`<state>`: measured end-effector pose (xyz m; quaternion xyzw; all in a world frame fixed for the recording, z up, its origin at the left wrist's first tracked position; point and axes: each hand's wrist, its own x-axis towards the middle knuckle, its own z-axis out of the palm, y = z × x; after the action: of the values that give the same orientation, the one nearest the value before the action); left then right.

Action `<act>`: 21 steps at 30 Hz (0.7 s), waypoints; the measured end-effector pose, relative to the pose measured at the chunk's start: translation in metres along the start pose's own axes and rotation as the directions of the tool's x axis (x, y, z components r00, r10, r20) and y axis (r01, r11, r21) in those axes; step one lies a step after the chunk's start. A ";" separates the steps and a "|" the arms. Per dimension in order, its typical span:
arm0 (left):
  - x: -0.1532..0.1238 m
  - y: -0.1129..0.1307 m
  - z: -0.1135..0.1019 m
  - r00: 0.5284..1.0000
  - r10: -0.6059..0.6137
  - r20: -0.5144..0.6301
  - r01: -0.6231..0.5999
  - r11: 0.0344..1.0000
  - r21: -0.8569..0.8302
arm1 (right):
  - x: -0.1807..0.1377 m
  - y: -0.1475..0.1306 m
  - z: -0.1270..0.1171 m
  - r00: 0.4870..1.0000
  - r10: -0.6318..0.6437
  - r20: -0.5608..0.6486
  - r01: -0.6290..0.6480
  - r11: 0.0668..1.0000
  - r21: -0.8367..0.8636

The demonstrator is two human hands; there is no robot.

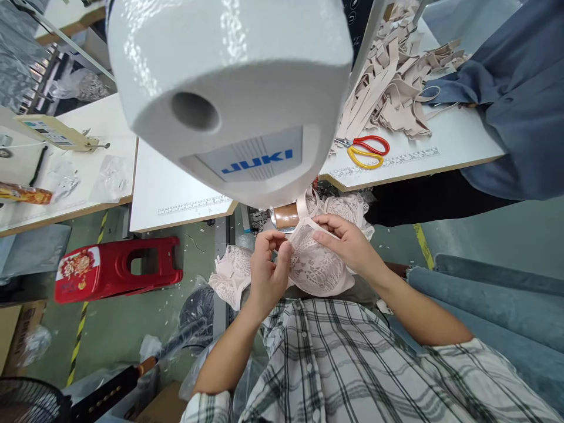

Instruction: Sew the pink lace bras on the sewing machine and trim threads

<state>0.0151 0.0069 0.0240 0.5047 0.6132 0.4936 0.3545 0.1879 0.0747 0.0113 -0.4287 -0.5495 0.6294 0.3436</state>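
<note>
Both our hands pinch one lace bra cup (315, 264): left hand (268, 270) and right hand (348, 241) grip its strap edge tightly, keeping it flat beneath the sewing machine (229, 88).

sewing machine (229, 88), scissors (365, 151), red stool (115, 269), fabric strips (396, 76)

At the upper right of your view, the white counter (458, 144) carries red-and-yellow scissors (365, 150) beside a heap of beige straps (396, 76).

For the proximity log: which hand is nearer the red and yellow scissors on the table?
Right. The right hand sits below the scissors, gripping the lace cup; the left hand grips it further left and lower.
</note>
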 end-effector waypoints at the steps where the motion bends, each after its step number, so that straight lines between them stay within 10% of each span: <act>1: 0.001 0.002 0.000 1.000 -0.026 0.008 0.026 1.000 -0.012 | -0.001 0.000 0.000 1.000 0.004 0.008 -0.004 1.000 0.011; 21: 0.012 0.019 0.005 0.907 -0.322 0.271 0.408 0.832 -0.377 | -0.016 -0.006 0.010 0.938 0.206 0.278 -0.319 0.826 0.465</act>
<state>0.0215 0.0201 0.0414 0.3341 0.5381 0.4858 0.6024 0.1847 0.0574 0.0198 -0.3253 -0.3356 0.8347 0.2913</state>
